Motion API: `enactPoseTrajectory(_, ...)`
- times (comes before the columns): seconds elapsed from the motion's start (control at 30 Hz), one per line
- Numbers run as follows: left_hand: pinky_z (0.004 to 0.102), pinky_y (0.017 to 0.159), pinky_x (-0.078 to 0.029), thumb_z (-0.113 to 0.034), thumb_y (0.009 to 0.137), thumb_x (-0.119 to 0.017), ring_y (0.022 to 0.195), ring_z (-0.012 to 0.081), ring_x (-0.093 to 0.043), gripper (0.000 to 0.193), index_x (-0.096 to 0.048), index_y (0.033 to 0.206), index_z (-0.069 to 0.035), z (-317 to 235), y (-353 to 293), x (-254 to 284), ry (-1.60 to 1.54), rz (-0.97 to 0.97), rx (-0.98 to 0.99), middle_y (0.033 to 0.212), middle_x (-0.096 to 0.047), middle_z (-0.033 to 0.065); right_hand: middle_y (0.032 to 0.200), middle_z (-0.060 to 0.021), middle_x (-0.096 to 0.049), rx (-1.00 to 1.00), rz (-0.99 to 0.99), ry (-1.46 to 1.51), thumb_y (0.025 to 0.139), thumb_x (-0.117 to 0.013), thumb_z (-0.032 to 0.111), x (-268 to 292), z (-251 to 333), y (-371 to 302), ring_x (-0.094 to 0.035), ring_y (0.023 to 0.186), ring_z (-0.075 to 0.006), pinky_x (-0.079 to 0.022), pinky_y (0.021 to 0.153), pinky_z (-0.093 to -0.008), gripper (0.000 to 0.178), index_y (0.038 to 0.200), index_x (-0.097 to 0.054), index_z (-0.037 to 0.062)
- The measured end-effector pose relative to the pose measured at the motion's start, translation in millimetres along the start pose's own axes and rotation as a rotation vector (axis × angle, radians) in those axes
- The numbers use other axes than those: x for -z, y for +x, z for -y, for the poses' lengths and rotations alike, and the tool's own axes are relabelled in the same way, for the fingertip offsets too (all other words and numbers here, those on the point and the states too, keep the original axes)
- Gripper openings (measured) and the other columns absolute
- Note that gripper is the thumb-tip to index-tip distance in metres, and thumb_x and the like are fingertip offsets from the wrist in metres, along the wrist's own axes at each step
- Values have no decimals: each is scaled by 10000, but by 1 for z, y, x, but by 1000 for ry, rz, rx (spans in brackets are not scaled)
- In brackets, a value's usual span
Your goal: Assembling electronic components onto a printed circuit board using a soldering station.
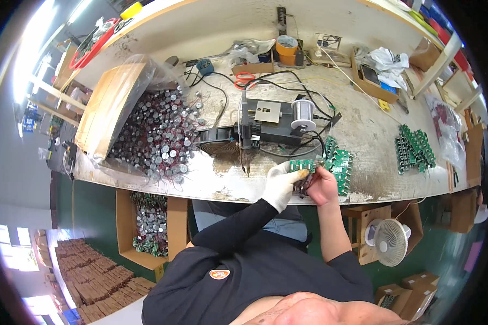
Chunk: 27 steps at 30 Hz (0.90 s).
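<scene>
My left hand (280, 186), in a white glove with stained fingertips, is closed on a strip of small green circuit boards (300, 164) above the table's front edge. My bare right hand (323, 188) is pinched at the strip's right end. A small greyish part shows by its fingertips, too small to name, and dark wires seem to hang between the hands. Just beyond my right hand lie more green circuit board panels (340, 169). Behind the left hand stands a black soldering machine (268, 122) with a spool of solder wire (302, 115), its pointed tip (247, 169) aimed downward.
Many small round motors with red wires (162, 135) spill from a tipped cardboard box (111, 108) at left. A stack of green boards (416, 149) lies at right. Red-handled scissors (245, 80) and an orange tub (287, 51) are behind. A white fan (390, 241) stands below the table.
</scene>
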<state>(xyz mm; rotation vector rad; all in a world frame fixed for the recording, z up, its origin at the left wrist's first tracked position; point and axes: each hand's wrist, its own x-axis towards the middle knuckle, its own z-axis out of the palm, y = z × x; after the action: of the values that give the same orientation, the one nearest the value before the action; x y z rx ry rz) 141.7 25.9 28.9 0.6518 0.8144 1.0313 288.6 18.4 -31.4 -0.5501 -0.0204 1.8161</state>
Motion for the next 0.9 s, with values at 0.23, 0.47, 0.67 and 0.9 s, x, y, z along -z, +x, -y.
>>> enactPoseTrajectory(0.23, 241, 720, -489, -35, 841, -649, 804, 91, -603, 193, -633, 1026, 17, 6, 0, -10, 214, -12, -146, 916, -668, 47, 995, -80, -657, 276, 20, -291, 955, -541, 141, 0, -5, -8, -642, 900, -211, -510, 804, -354, 160, 1065, -587, 34)
enactPoseTrajectory(0.47, 257, 775, -508, -33, 824, -666, 876, 120, -624, 368, -585, 1167, 75, -4, -8, 0, 339, 25, -77, 995, -671, 95, 1097, -135, -642, 200, 102, -213, 982, -457, 127, 0, 5, -12, -621, 1007, -278, -471, 929, -442, 216, 1103, -568, -13)
enactPoseTrajectory(0.67, 266, 775, -515, -21, 833, -649, 857, 147, -645, 297, -607, 1113, 72, 0, 0, 2, -112, 12, 44, 988, -679, 113, 1194, -146, -612, 18, 205, -63, 1000, -400, 180, 13, 12, 6, -568, 1123, -296, -404, 1012, -469, 296, 1163, -557, -10)
enactPoseTrajectory(0.9, 266, 757, -512, -5, 820, -658, 837, 134, -632, 292, -614, 1099, 66, 6, 2, -2, -47, -74, -23, 971, -677, 103, 1167, -129, -622, 106, 225, -16, 1014, -398, 284, -4, 0, -1, -571, 1101, -284, -412, 1003, -442, 348, 1177, -558, 23)
